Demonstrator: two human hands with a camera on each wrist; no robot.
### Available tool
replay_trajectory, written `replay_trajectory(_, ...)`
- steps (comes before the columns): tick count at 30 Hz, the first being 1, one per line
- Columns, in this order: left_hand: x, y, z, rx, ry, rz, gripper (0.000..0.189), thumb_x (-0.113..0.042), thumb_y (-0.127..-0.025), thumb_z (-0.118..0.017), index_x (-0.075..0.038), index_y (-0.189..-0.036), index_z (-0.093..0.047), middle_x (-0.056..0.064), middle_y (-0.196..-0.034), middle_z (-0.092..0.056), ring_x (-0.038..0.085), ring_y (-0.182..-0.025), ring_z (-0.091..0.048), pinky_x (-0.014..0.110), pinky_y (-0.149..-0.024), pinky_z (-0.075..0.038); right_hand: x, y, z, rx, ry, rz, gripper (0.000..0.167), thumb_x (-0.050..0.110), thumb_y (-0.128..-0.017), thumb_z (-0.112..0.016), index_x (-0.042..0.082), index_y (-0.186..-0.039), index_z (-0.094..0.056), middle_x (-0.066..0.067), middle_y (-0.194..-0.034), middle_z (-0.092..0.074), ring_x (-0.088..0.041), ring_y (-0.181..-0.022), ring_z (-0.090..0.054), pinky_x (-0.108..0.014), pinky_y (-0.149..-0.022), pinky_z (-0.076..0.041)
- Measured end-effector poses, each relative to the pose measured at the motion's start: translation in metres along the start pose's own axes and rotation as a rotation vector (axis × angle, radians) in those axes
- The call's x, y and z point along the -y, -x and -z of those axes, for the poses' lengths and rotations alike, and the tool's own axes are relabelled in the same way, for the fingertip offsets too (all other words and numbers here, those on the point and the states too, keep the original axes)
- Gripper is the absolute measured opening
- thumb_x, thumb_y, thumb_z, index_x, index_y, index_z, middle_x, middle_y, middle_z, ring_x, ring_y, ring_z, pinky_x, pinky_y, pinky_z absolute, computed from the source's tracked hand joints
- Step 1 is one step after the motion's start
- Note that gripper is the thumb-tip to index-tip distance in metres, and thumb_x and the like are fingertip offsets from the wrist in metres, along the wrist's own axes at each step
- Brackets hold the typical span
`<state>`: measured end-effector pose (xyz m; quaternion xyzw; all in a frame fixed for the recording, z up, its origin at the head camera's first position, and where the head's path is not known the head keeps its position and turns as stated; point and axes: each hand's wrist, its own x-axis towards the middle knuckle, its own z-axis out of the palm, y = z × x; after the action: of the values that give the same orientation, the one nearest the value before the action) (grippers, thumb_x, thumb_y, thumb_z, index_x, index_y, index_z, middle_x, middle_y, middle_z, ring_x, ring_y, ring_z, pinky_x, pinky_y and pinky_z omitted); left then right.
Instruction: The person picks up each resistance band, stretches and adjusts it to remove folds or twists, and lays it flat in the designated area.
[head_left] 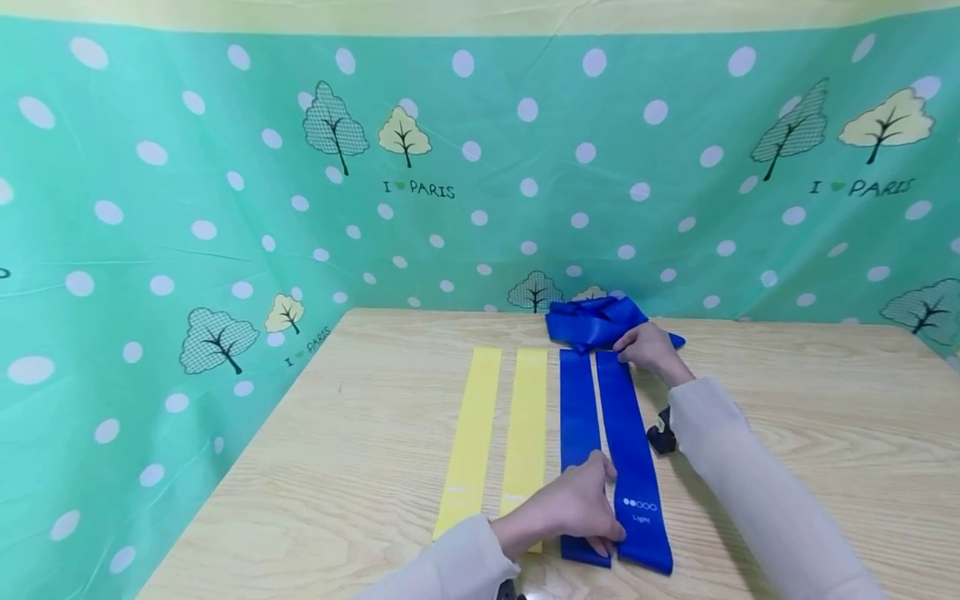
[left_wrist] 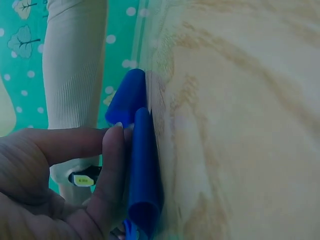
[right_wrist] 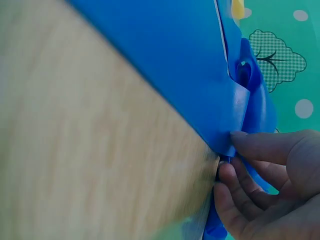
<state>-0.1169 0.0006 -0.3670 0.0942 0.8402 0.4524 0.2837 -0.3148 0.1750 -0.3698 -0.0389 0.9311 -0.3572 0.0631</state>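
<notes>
Two flat blue resistance bands lie side by side in the head view; the right blue band (head_left: 632,450) is marked "Light", the left blue band (head_left: 579,408) is partly covered by my left hand. My left hand (head_left: 577,504) is at their near ends, thumb and a finger meeting at the right band's left edge; the left wrist view shows these fingertips against the blue material. My right hand (head_left: 651,350) pinches the far end of the right band, thumb on top and fingers curled below. Just behind lies a crumpled blue band heap (head_left: 596,323).
Left of the blue bands lie two yellow bands, an outer yellow band (head_left: 472,433) and an inner yellow band (head_left: 527,425). They rest on a wooden table (head_left: 360,417). A green dotted curtain (head_left: 420,233) hangs along its back and left.
</notes>
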Motion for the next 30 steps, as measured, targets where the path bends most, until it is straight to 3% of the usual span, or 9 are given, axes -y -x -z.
replay_trajectory(4,0.0008,0.0010,-0.0019,0.033,0.005,-0.010,0.051,0.007,-0.075,-0.074,-0.009,-0.113,-0.045,0.006,-0.055,-0.063,0.018,-0.045,-0.063,0.024,-0.046,-0.053,-0.0001,0.0008,-0.0001,-0.009,0.016,-0.017,0.024,0.003,-0.085,-0.062,-0.007,-0.106,-0.068,-0.029,-0.121,-0.057,-0.026,-0.088,-0.058,-0.025,-0.063,-0.048)
replay_trajectory(10,-0.0001,0.0015,-0.0002,0.039,0.034,-0.032,0.041,-0.003,-0.084,-0.069,-0.010,-0.114,-0.043,0.006,-0.056,-0.063,0.018,-0.042,-0.060,0.028,-0.043,-0.052,0.0003,-0.0002,-0.0001,-0.005,0.020,-0.012,0.023,0.005,-0.086,-0.062,-0.007,-0.104,-0.068,-0.028,-0.119,-0.058,-0.025,-0.085,-0.058,-0.024,-0.063,-0.047)
replay_trajectory(18,-0.0034,0.0041,-0.0060,0.022,-0.172,-0.103,0.014,-0.004,-0.079,-0.075,-0.010,-0.077,-0.063,-0.001,-0.050,-0.060,0.008,-0.037,-0.055,0.020,-0.040,-0.048,0.0016,-0.0003,-0.0006,-0.012,0.019,-0.018,0.020,0.006,-0.085,-0.063,-0.006,-0.100,-0.069,-0.024,-0.113,-0.063,-0.021,-0.079,-0.057,-0.023,-0.060,-0.045)
replay_trajectory(25,-0.0038,0.0045,-0.0089,0.039,-0.273,-0.121,0.012,-0.006,-0.080,-0.074,-0.010,-0.069,-0.071,-0.006,-0.054,-0.059,0.005,-0.038,-0.052,0.017,-0.039,-0.046,-0.0006,-0.0015,-0.0016,0.005,0.005,-0.011,0.021,0.006,-0.085,-0.064,-0.006,-0.102,-0.066,-0.025,-0.113,-0.060,-0.022,-0.080,-0.056,-0.024,-0.061,-0.046)
replay_trajectory(30,-0.0032,0.0056,-0.0081,0.067,-0.276,-0.141,0.013,-0.005,-0.082,-0.072,-0.008,-0.070,-0.072,-0.007,-0.057,-0.060,0.005,-0.039,-0.053,0.017,-0.040,-0.046,-0.0021,-0.0013,-0.0015,-0.007,-0.018,-0.004,0.026,0.006,-0.086,-0.062,-0.007,-0.109,-0.060,-0.023,-0.111,-0.057,-0.026,-0.087,-0.056,-0.026,-0.065,-0.047)
